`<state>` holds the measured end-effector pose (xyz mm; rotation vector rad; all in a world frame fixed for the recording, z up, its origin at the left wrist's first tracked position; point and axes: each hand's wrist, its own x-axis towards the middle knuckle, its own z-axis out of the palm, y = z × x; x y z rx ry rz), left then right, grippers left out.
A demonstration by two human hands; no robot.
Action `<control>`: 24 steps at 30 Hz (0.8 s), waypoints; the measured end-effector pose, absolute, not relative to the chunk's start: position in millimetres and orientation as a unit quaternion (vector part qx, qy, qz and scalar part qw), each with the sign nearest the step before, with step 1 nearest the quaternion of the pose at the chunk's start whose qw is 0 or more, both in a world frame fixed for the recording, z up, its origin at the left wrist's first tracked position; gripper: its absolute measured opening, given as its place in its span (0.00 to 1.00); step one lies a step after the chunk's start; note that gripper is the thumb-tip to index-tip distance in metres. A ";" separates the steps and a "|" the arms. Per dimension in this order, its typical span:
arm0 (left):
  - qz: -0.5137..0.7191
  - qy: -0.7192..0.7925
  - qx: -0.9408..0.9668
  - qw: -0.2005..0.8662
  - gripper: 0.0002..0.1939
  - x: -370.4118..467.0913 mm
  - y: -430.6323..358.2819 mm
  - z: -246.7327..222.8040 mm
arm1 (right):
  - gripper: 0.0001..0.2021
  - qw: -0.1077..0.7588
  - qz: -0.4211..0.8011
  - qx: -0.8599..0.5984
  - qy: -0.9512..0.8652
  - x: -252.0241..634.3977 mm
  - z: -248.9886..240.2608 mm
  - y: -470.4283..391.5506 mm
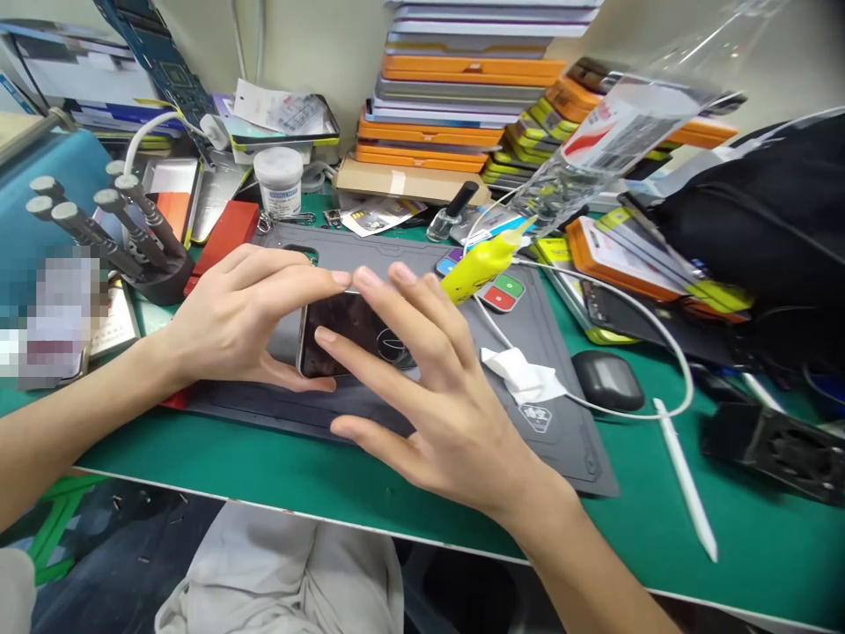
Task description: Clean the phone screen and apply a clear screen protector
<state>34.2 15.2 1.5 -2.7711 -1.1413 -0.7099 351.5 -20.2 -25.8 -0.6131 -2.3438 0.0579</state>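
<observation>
A smartphone [349,319] with a dark screen and a pale round outline on it is at the middle of the grey work mat [277,414]. My left hand [241,313] grips its left end, thumb along the near edge and fingers along the far edge. Over the screen, my right hand [445,396] is spread open, with one fingertip on or just above the glass. Its other fingers hide the phone's right part. Just beyond the right fingers is a yellow tube with a pointed nozzle [485,262]. A crumpled white tissue [525,377] lies to their right.
At the left stands a screwdriver holder [162,277] with several screwdrivers. A white tub [279,180] and stacked boxes [436,132] line the back. A white cable [683,365] loops around a black rounded case [607,380]. A white stylus [687,484] lies near the right front.
</observation>
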 end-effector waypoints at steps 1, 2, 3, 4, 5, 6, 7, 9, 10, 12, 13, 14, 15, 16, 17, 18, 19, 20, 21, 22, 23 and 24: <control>-0.236 -0.370 -0.898 0.034 0.43 34.9 15.2 1.0 | 0.31 0.352 0.022 -0.237 -0.905 350.4 -27.9 -20.1; -0.239 -0.373 -0.896 0.036 0.44 35.5 15.2 0.5 | 0.32 0.352 0.024 -0.239 -0.905 349.5 -29.7 -20.4; -0.239 -0.378 -0.894 0.037 0.45 35.9 15.0 0.0 | 0.33 0.351 0.027 -0.241 -0.904 348.6 -31.2 -21.0; -0.235 -0.386 -0.891 0.035 0.45 36.2 14.6 -0.4 | 0.34 0.350 0.029 -0.244 -0.904 347.8 -32.3 -21.5; -0.229 -0.393 -0.890 0.032 0.46 36.3 14.1 -0.5 | 0.34 0.348 0.031 -0.246 -0.904 347.2 -33.2 -22.0; -0.221 -0.399 -0.889 0.030 0.46 36.2 13.5 -0.4 | 0.34 0.346 0.032 -0.248 -0.904 346.7 -33.9 -22.2; -0.215 -0.402 -0.889 0.030 0.46 35.8 13.0 -0.2 | 0.34 0.345 0.032 -0.250 -0.904 346.5 -34.5 -22.1; -0.207 -0.406 -0.889 0.037 0.45 34.5 12.7 0.2 | 0.34 0.339 0.033 -0.257 -0.905 347.2 -35.6 -21.4; -0.205 -0.406 -0.890 0.042 0.45 33.6 13.0 0.4 | 0.34 0.333 0.035 -0.261 -0.905 348.1 -36.2 -20.9; -0.207 -0.397 -0.893 0.052 0.45 31.7 14.4 0.4 | 0.35 0.322 0.040 -0.271 -0.906 350.8 -37.6 -20.1; -0.209 -0.389 -0.895 0.056 0.45 30.9 15.4 0.5 | 0.36 0.318 0.042 -0.275 -0.906 352.4 -38.4 -19.7; -0.210 -0.383 -0.898 0.057 0.45 30.4 16.4 0.8 | 0.36 0.316 0.043 -0.277 -0.906 354.2 -39.3 -19.5; -0.210 -0.379 -0.899 0.057 0.46 30.1 17.3 1.2 | 0.36 0.315 0.043 -0.280 -0.906 356.1 -40.1 -19.3; -0.209 -0.378 -0.900 0.056 0.46 30.1 17.9 1.8 | 0.36 0.315 0.044 -0.282 -0.905 357.9 -40.8 -19.2; -0.206 -0.380 -0.900 0.054 0.47 30.3 18.4 2.5 | 0.36 0.314 0.045 -0.285 -0.904 359.8 -41.3 -19.1; -0.204 -0.382 -0.900 0.050 0.48 30.6 18.5 3.3 | 0.35 0.313 0.048 -0.290 -0.903 361.6 -41.6 -19.1; -0.201 -0.385 -0.900 0.046 0.48 30.8 18.4 4.1 | 0.35 0.311 0.052 -0.297 -0.901 363.3 -41.6 -19.0; -0.201 -0.385 -0.900 0.045 0.47 30.8 18.2 4.6 | 0.35 0.309 0.056 -0.303 -0.900 365.1 -41.4 -18.9; -0.205 -0.380 -0.901 0.050 0.46 30.5 17.8 4.9 | 0.35 0.307 0.060 -0.310 -0.898 366.9 -41.1 -18.7; -0.214 -0.368 -0.903 0.062 0.45 29.8 17.6 4.8 | 0.35 0.303 0.063 -0.316 -0.897 368.7 -40.8 -18.5; -0.228 -0.348 -0.905 0.081 0.45 28.9 17.5 4.4 | 0.35 0.299 0.065 -0.322 -0.896 370.7 -40.5 -18.3; -0.247 -0.323 -0.907 0.106 0.46 27.7 17.7 3.6 | 0.35 0.294 0.066 -0.327 -0.896 372.8 -40.5 -17.9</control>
